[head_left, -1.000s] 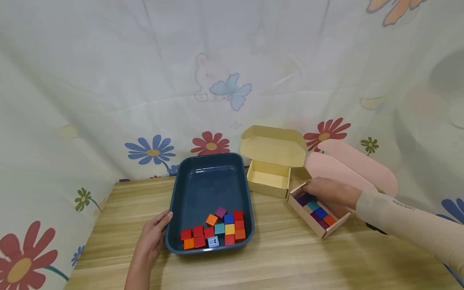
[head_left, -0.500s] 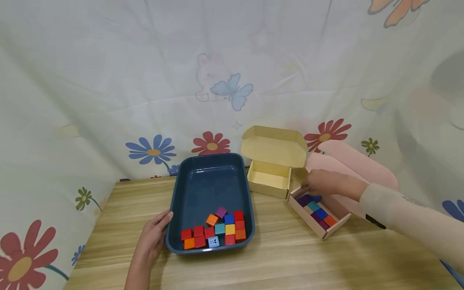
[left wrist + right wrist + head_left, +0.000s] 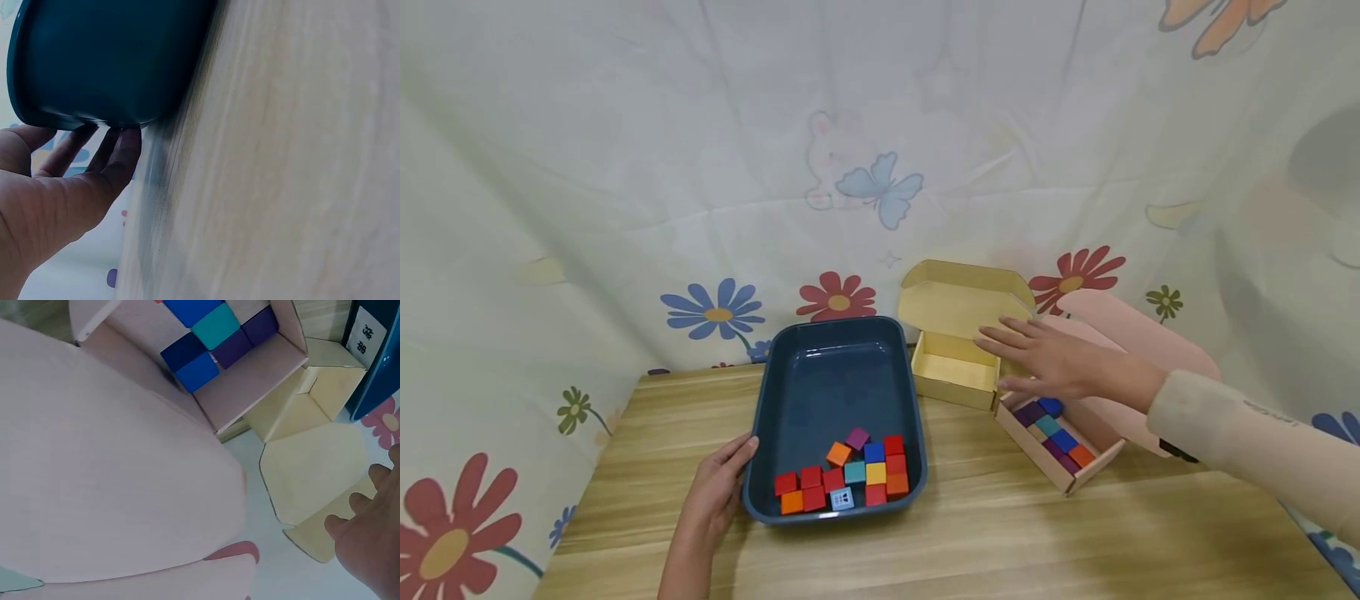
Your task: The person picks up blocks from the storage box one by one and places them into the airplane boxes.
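Observation:
In the head view, a dark blue tray (image 3: 823,400) holds several coloured cubes near its front end, mostly red and orange. My left hand (image 3: 715,483) rests against the tray's left side, and in the left wrist view its fingertips touch the outer wall below the rim. My right hand (image 3: 1056,358) is raised with fingers spread and nothing in it, above the far end of a pink cardboard box (image 3: 1037,454). Inside that box lie several cubes in purple, teal, blue and orange; a blue cube (image 3: 197,370) sits against a dark purple cube (image 3: 232,350).
A yellow cardboard box (image 3: 951,392) with its lid raised stands between the tray and the pink box. The pink lid (image 3: 1138,337) leans open behind its box. All stand on a wooden table (image 3: 977,533), with a flower-patterned curtain (image 3: 775,208) behind.
My right hand has let go of a blue cube at the pink box's far corner, then lifted up and leftward with its fingers spreading. The left hand and tray have stayed put.

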A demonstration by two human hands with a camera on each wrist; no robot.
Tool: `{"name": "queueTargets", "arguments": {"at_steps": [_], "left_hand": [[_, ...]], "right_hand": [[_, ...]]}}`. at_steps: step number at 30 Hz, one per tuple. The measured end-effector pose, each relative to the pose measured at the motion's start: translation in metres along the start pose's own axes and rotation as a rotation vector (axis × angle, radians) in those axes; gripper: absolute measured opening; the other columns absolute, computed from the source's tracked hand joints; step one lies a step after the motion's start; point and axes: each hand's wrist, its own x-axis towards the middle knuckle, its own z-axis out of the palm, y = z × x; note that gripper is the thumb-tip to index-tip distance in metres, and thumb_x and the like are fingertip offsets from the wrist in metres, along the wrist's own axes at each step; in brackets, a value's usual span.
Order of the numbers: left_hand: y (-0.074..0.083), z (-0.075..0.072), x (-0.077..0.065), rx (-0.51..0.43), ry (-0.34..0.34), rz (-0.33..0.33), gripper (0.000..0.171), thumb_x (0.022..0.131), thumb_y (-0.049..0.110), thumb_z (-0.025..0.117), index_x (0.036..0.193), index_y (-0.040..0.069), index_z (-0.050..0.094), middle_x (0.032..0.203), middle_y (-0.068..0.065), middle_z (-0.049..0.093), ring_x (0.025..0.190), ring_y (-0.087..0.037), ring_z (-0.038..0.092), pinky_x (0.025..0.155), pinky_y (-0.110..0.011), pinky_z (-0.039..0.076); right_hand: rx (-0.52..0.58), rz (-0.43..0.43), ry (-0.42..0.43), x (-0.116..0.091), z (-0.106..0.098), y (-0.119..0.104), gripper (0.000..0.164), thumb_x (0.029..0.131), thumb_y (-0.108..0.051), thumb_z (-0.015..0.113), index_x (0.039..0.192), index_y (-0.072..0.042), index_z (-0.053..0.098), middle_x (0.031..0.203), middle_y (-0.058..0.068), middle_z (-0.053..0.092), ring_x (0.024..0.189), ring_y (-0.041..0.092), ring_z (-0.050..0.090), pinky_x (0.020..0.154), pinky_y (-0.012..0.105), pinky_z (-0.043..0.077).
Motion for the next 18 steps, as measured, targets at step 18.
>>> {"name": "queueTargets", "arguments": {"at_steps": [18], "left_hand": [[0.002, -0.001, -0.002, 0.027, -0.009, 0.004, 0.066, 0.090, 0.037, 0.063, 0.143, 0.006, 0.040, 0.143, -0.014, 0.040, 0.109, -0.010, 0.057, 0.091, -0.027, 0.049]], "right_hand": [[-0.005, -0.133, 0.030, 0.055, -0.015, -0.040, 0.066, 0.096, -0.060, 0.030, 0.152, -0.029, 0.014, 0.159, 0.001, 0.010, 0.144, 0.032, 0.006, 0.113, 0.057, 0.013]]}}
